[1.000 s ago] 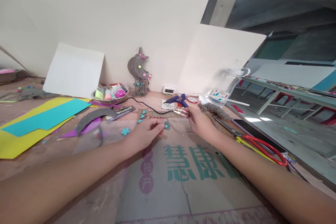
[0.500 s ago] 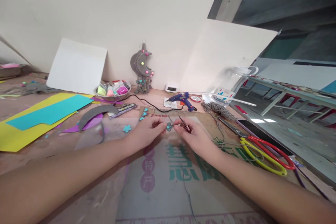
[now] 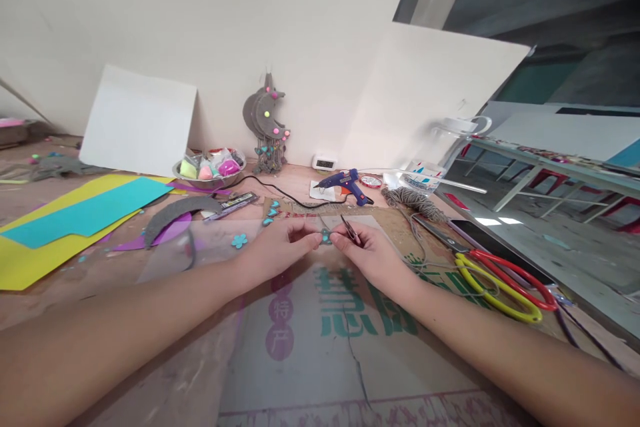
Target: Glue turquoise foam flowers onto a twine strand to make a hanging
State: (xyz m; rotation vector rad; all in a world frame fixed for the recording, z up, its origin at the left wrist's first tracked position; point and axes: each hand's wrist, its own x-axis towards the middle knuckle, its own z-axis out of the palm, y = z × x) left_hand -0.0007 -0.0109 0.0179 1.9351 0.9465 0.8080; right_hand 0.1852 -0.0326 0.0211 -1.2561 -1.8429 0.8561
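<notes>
Between my two hands is a small teal flower [image 3: 326, 236], pinched at its edges over the cardboard. My left hand [image 3: 285, 243] grips its left side with thumb and fingers. On the other side, the thumb and fingertip of my right hand [image 3: 367, 250] press on the flower. A slim dark pointed tool [image 3: 351, 230] is tucked in that same right hand; its exact kind is unclear. Grey yarn runs behind the flower. A loose turquoise flower [image 3: 239, 241] lies left of my left wrist, and small turquoise pieces [image 3: 271, 212] sit on the cardboard edge beyond.
A blue glue gun [image 3: 345, 183] rests at the back, its cord trailing left. Large scissors [image 3: 505, 280], a phone [image 3: 500, 250] and a grey yarn bundle [image 3: 415, 203] lie right. A bowl of coloured clay [image 3: 210, 173] and yellow sheets [image 3: 30, 267] stand left; a moon ornament [image 3: 267, 113] hangs behind.
My fingertips have closed in on the flower from both sides, covering more of it. The whole view has shifted slightly; the things on the table stay where they were.
</notes>
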